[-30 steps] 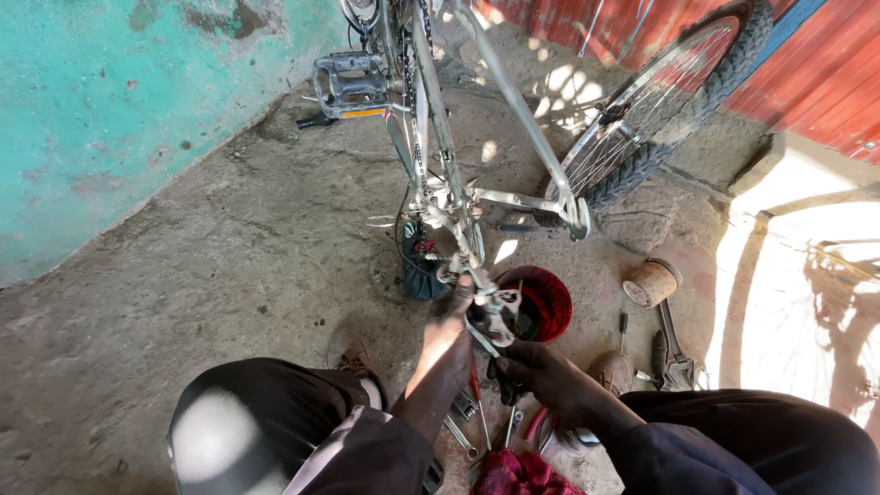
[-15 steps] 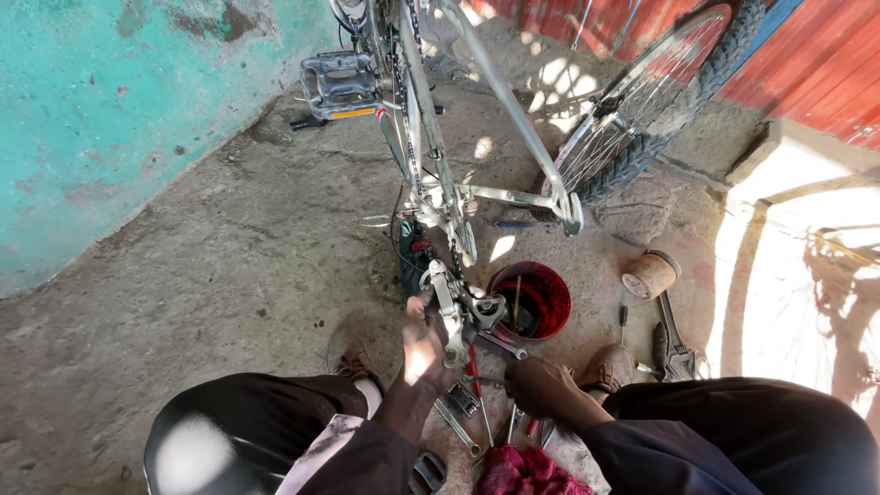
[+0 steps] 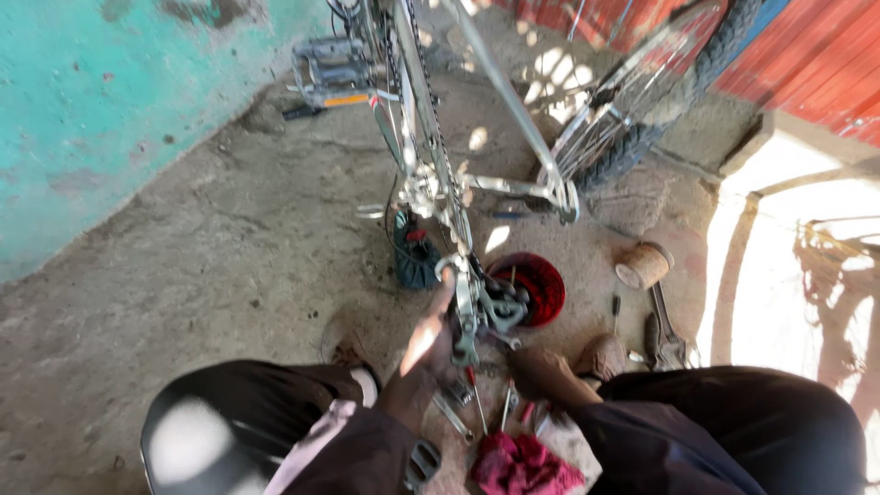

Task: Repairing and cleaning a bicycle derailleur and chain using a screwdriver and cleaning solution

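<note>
derailleur against left hand fingers, curled on frame | right hand below, fingers' state unclear

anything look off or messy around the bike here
The bicycle has no rear wheel in its frame; a loose wheel leans by the red wall. Hand tools lie scattered on the concrete floor near a red rag. The left hand grips the frame end; the right hand reaches down among the tools.

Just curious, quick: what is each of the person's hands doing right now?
Left hand: gripping the bicycle's frame end.
Right hand: down among tools on the ground; grip cannot be told.
</note>
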